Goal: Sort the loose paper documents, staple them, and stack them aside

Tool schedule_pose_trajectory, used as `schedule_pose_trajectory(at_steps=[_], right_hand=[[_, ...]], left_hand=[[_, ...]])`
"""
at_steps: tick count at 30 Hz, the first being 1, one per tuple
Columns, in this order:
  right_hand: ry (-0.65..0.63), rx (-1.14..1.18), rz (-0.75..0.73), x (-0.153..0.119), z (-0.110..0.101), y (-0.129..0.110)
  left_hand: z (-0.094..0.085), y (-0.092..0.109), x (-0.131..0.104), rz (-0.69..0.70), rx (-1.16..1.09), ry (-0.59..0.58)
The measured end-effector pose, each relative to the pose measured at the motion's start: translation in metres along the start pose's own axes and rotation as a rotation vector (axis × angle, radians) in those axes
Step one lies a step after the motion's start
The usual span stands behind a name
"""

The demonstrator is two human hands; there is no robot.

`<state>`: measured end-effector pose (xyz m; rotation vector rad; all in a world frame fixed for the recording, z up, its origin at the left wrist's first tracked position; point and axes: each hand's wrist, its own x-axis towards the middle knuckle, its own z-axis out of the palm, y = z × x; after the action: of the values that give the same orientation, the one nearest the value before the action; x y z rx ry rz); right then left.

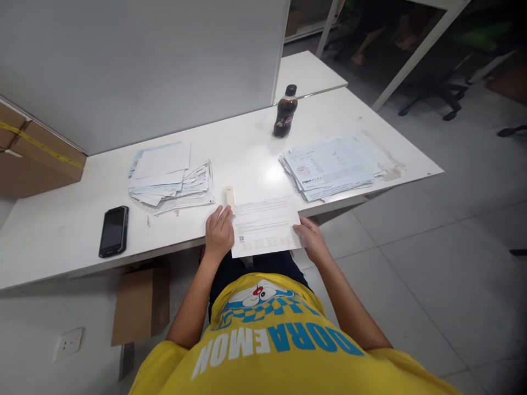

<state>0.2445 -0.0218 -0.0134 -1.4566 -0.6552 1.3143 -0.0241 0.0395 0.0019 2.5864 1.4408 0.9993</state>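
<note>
Fingers of the right hand (313, 240) are pinched narrow and those of the left hand (219, 233) lie together, grip unclear, at the front of the white table (242, 156), which supports 2 paper stacks (333, 164). Between the hands, 1 printed sheet (265, 227) overhangs the table edge, held at its right side. Beyond stands 1 capped bottle (285, 112); 1 cream block (229, 197) lies at the left fingertips.

Sheet (265, 227) — print too small to read, cardboard box (45, 173) — cut off at left
</note>
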Motion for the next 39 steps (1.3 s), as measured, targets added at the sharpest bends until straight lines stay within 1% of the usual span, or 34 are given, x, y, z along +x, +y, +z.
schedule_pose_trajectory(at_steps=[3,6,10,13,16,18,20,22,23,25,27,28,30,31,32,34,36,37,38,39], right_hand=[[0.005,0.013,0.022,0.0,0.002,-0.001],[0.023,0.036,0.028,0.002,0.004,-0.002],[0.064,0.057,-0.025,0.007,0.008,-0.004],[0.073,-0.021,-0.122,0.012,0.011,-0.014],[0.063,-0.199,-0.318,0.024,0.005,-0.032],[0.092,-0.343,-0.436,0.039,-0.01,-0.05],[0.186,-0.494,-0.488,0.058,-0.035,-0.071],[0.336,-0.658,-0.486,0.079,-0.066,-0.094],[0.385,-0.756,-0.479,0.09,-0.081,-0.104],[0.418,-0.805,-0.468,0.11,-0.106,-0.123],[0.459,-0.845,-0.47,0.125,-0.118,-0.135],[0.5,-0.866,-0.479,0.13,-0.119,-0.137],[0.586,-0.902,-0.518,0.135,-0.108,-0.133],[0.609,-0.912,-0.543,0.135,-0.098,-0.126],[0.604,-0.924,-0.574,0.133,-0.085,-0.116],[0.517,-0.967,-0.647,0.124,-0.054,-0.089],[0.357,-1.098,-0.762,0.113,-0.022,-0.061],[0.302,-1.172,-0.789,0.107,-0.009,-0.05],[0.28,-1.23,-0.799,0.103,0.001,-0.041],[0.288,-1.27,-0.79,0.1,0.008,-0.036]], left_hand=[[-0.002,-0.005,0.009,0.017,-0.022,0.006],[0.001,-0.006,0.012,0.011,-0.007,0.032],[0.0,-0.01,0.011,0.074,0.023,0.031],[-0.006,-0.017,0.019,0.13,0.063,0.033],[-0.009,-0.023,0.035,0.219,0.099,0.008],[-0.009,-0.025,0.043,0.24,0.121,-0.006],[-0.006,-0.025,0.048,0.194,0.151,-0.025],[-0.001,-0.026,0.049,0.105,0.181,-0.073],[0.001,-0.027,0.049,0.051,0.189,-0.104],[0.006,-0.03,0.049,-0.04,0.186,-0.163],[0.009,-0.034,0.049,-0.091,0.175,-0.194],[0.01,-0.035,0.048,-0.102,0.171,-0.197],[0.01,-0.036,0.047,-0.114,0.163,-0.196],[0.01,-0.036,0.047,-0.119,0.159,-0.196],[0.01,-0.036,0.046,-0.124,0.153,-0.198],[0.009,-0.035,0.046,-0.13,0.141,-0.202],[0.009,-0.034,0.046,-0.135,0.132,-0.202],[0.008,-0.033,0.046,-0.139,0.128,-0.202],[0.008,-0.033,0.046,-0.144,0.125,-0.203],[0.007,-0.033,0.047,-0.149,0.121,-0.206]])
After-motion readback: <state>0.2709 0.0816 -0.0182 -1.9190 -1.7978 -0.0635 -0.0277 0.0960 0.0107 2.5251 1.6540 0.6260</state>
